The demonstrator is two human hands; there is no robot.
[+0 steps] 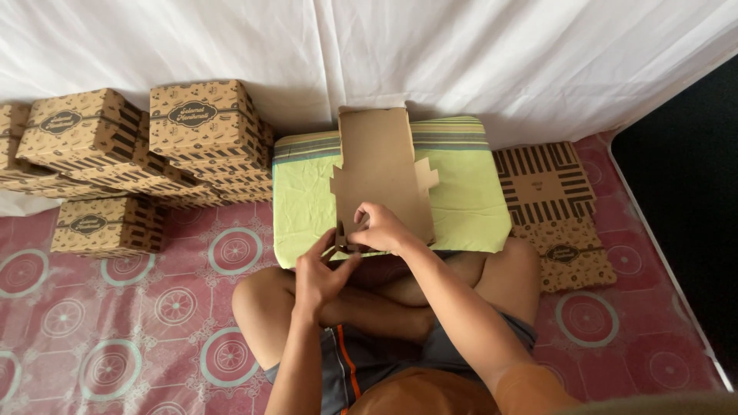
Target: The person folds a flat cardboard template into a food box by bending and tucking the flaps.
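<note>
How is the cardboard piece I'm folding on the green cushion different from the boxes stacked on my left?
The cardboard piece lies unfolded and mostly flat on the green cushion, plain brown side up; the stacked boxes are folded shut and show dark printed stripes and oval labels. Both hands, the left and the right, work the piece's near edge; nothing touches the stack. Both are brown cardboard.

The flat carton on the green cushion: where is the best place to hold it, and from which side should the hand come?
Probably the near edge of the flat carton, from the person's side. That end overhangs the green cushion towards the lap, so fingers can pinch above and below it; the left hand and right hand already meet there. The side tabs are small, and the far flap stands against the white cloth.
</note>
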